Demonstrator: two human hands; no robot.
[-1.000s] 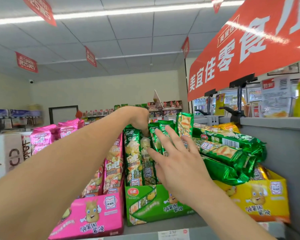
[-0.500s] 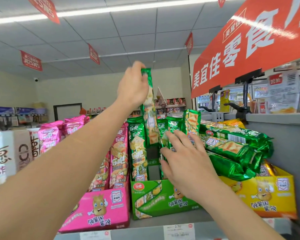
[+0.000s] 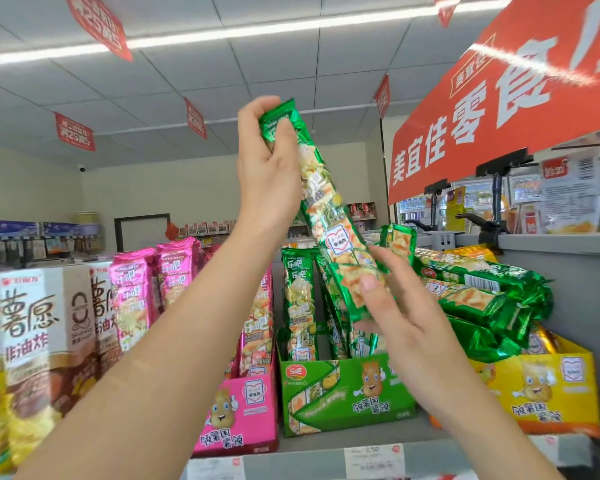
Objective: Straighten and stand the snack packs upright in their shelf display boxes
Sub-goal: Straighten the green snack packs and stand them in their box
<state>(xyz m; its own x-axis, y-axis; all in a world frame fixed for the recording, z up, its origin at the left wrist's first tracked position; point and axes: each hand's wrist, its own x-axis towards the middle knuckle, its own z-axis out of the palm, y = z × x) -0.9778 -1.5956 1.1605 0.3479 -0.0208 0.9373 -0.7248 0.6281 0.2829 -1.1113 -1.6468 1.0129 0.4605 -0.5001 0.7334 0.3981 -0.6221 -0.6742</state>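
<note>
Two hands hold one green pack [image 3: 329,220]: left hand [image 3: 267,181] curls its fingers round the top, right hand [image 3: 406,327] pinches its bottom. Lowered crooked, it could topple upright packs [image 3: 297,299] below the fingers.

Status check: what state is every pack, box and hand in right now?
held green pack: tilted, raised above green box
left hand: grips its top end
right hand: pinches its lower end
standing green packs: upright in box
piled green packs: lying flat across yellow box
pink packs: upright
</note>
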